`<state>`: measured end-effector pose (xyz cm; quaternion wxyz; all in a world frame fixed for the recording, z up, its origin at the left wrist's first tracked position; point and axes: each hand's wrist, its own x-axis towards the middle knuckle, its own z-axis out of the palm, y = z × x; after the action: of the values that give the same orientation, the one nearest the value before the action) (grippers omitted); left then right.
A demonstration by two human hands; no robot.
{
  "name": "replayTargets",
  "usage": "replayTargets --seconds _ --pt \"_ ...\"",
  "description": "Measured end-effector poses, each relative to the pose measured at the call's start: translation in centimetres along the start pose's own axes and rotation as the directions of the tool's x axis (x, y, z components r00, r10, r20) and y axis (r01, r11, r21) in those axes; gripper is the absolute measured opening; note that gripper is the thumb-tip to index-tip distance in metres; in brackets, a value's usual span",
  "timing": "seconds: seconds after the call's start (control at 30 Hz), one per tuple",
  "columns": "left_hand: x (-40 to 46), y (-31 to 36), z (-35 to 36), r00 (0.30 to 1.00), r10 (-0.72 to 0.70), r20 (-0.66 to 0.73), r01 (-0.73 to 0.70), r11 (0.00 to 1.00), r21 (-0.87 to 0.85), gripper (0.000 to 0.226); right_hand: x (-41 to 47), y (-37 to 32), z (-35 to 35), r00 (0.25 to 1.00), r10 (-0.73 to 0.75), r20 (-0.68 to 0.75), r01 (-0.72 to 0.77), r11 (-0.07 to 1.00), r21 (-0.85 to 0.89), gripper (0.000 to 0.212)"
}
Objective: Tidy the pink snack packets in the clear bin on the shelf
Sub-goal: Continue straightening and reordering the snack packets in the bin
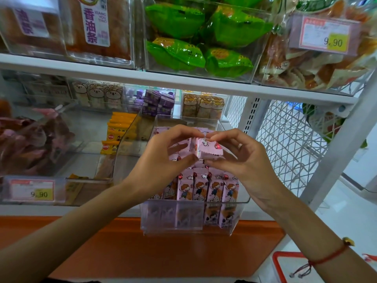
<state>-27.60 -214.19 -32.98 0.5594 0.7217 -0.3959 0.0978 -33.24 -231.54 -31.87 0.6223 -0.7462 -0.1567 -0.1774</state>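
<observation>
white metal shop shelving (183, 81) fills the view, with an orange band along its lower front edge and pale floor showing through a wire mesh side panel (285, 144) at three o'clock. on the upper shelf, at twelve o'clock, sit clear bins of green packets (204, 37), with boxed fried dough sticks at ten o'clock and a price tag reading 9.90 (324, 34) at two o'clock. on the lower shelf, a clear bin (242, 199) stands near the centre, jutting a little past the shelf front, and holds a row of pink snack packets (206, 186) standing upright along its front wall, with more packets lying loose behind them. both hands meet just above that bin: the left hand (163, 160) and the right hand (242, 158) together pinch one single pink packet (206, 149) between thumbs and fingertips, lifted clear of the others and lying sideways. yellow packets (118, 135) sit in the neighbouring bin at nine o'clock. as a judgement, the main risk is the glossy wrapper slipping from a light fingertip pinch and falling among the loose packets or out over the bin's front. pushing it into the tightly packed front row could also tip the upright packets over like dominoes. because the bin overhangs the shelf edge, a firm downward press near its front could tilt it or nudge it off. a red-rimmed basket (277, 266) waits at five o'clock on the floor.
</observation>
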Motion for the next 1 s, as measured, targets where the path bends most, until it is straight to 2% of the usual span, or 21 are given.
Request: replayTargets --seconds 0.13,0.23,0.3,0.43,0.53,0.63,0.7,0.77,0.83,0.87,0.93,1.0 --pt "0.0 0.3 0.2 0.999 -0.052 0.010 0.052 0.997 -0.057 0.038 0.0 -0.1 0.0 1.000 -0.003 -0.011 0.002 0.999 -0.040 0.045" --pt "0.2 0.6 0.0 0.975 -0.211 -0.066 0.188 0.947 -0.260 0.033 -0.1 -0.1 0.1 1.000 0.005 -0.031 -0.010 0.983 -0.182 0.077" --pt "0.3 0.8 -0.1 0.939 -0.323 -0.115 0.258 0.886 -0.385 0.038 -0.2 -0.1 0.6 0.999 -0.012 -0.035 0.001 0.956 -0.292 0.086" --pt "0.3 0.9 0.1 0.893 -0.447 -0.056 0.357 0.777 -0.518 0.055 -0.3 -0.2 1.7 0.993 -0.114 -0.033 0.094 0.927 -0.363 0.043" --pt "0.5 0.8 -0.2 0.890 -0.456 -0.013 0.369 0.735 -0.569 0.054 -0.2 -0.2 1.6 0.994 -0.093 -0.059 0.068 0.939 -0.337 0.025" --pt "0.6 0.5 -0.9 0.893 -0.450 0.006 0.337 0.660 -0.671 0.044 0.0 -0.2 1.1 0.997 0.052 -0.055 -0.059 0.989 -0.133 0.021" --pt "0.6 0.5 -1.0 0.887 -0.462 -0.018 0.332 0.664 -0.670 0.044 -0.1 -0.1 0.8 0.991 0.133 -0.021 -0.134 0.990 -0.042 0.029" --pt "0.6 0.6 -0.9 0.873 -0.482 -0.073 0.329 0.693 -0.642 0.050 -0.1 0.0 0.9 0.990 0.143 -0.014 -0.144 0.983 -0.114 0.041" --pt "0.6 0.9 -0.8 0.856 -0.501 -0.127 0.340 0.730 -0.592 0.058 -0.1 0.2 1.0 0.990 0.131 -0.043 -0.138 0.965 -0.223 0.039" --pt "0.7 1.1 -0.8 0.849 -0.509 -0.140 0.357 0.748 -0.559 0.063 0.0 0.2 0.9 0.989 0.137 -0.059 -0.147 0.964 -0.222 0.035" --pt "0.7 1.3 -0.7 0.839 -0.527 -0.136 0.398 0.764 -0.508 0.064 0.1 0.4 0.6 0.975 0.206 -0.078 -0.211 0.975 -0.072 0.030" --pt "0.6 1.3 -0.6 0.831 -0.543 -0.122 0.429 0.766 -0.479 0.055 0.4 0.5 0.2 0.954 0.282 -0.100 -0.278 0.959 0.054 0.024"
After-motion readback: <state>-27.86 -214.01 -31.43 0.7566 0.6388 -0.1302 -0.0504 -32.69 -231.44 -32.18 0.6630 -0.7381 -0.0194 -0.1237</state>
